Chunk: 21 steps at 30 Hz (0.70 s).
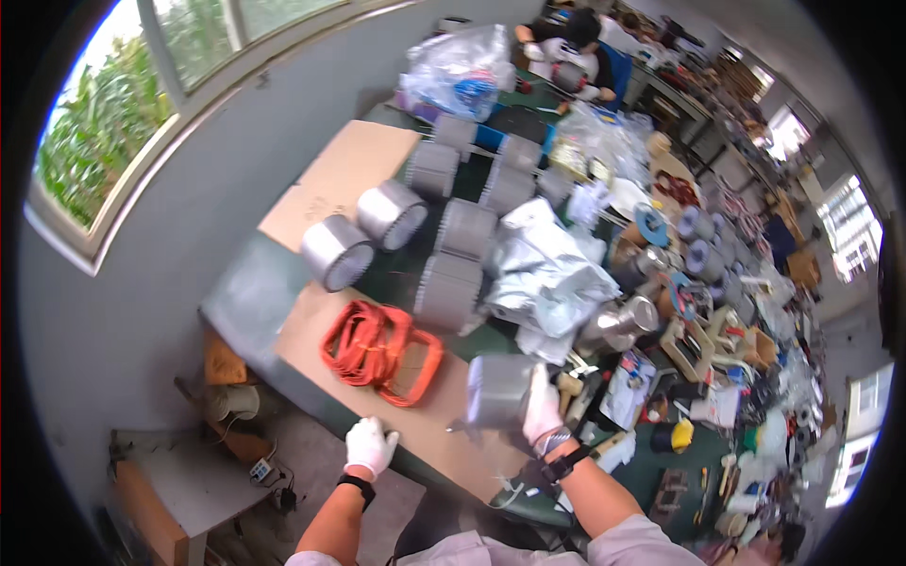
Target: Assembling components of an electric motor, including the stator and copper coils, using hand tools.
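- Here, low in the middle of the frame, the right hand [542,407], in a white glove, grips the side of a grey metal cylinder [498,389] held over the edge of the workbench [311,316].
- The left hand [369,445], gloved too, rests at the near edge of the workbench, lower centre; its fingers look loosely curled, holding nothing.
- Just left of the cylinder lie orange wire coils [379,346] on a cardboard sheet.
- Higher up, toward the centre, more grey cylinders [444,255] stand in rows beside crumpled silver bags [552,269].
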Each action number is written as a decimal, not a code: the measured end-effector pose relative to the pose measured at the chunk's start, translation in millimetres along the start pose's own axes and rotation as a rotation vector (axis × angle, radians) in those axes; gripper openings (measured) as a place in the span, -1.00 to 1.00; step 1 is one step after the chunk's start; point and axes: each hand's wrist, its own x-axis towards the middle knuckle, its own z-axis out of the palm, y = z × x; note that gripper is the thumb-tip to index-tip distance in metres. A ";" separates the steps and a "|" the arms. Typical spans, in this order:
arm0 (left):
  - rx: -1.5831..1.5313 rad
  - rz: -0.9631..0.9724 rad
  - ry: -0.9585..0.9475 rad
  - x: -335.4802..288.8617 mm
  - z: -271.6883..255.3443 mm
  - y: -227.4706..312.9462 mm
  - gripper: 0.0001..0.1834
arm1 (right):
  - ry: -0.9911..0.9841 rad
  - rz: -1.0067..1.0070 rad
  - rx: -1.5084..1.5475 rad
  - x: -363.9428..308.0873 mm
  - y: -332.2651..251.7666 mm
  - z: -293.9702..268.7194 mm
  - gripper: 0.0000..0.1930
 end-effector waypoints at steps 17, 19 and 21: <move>-0.020 0.047 -0.333 -75.5 -61.6 91.1 -0.59 | 0.343 -0.047 -0.221 -185.3 -32.2 -407.8 -0.32; -0.028 0.121 -0.358 -101.6 -50.8 130.0 -0.62 | 0.473 -0.028 -0.028 -175.0 -39.1 -462.8 -0.34; -0.140 0.178 -0.495 -120.1 -35.6 195.5 -0.61 | 0.531 -0.039 0.141 -155.5 -30.1 -527.3 -0.37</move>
